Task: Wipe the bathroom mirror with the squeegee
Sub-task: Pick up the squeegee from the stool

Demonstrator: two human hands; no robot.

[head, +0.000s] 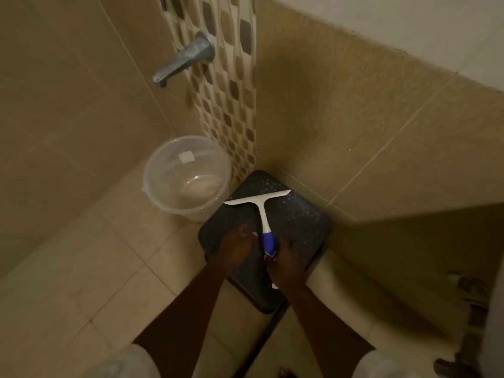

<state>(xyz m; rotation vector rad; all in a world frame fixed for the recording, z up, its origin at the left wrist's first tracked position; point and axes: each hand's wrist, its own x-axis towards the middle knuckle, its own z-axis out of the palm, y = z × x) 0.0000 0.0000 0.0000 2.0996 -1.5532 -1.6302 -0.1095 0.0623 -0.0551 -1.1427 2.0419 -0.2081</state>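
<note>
A white squeegee [260, 205] with a blue grip lies over a dark speckled stool [300, 214] in the corner of a tiled bathroom. Its blade points away from me and its handle points toward me. My right hand [286, 261] is closed around the blue end of the handle. My left hand [237, 248] rests just left of the handle with its fingertips at the grip; whether it holds the handle is unclear. No mirror is in view.
A clear plastic bucket [163, 165] stands on the floor left of the stool, under a metal tap [185, 60] on the wall. Beige tiled walls meet right behind the stool. Dark shapes sit at the far right edge.
</note>
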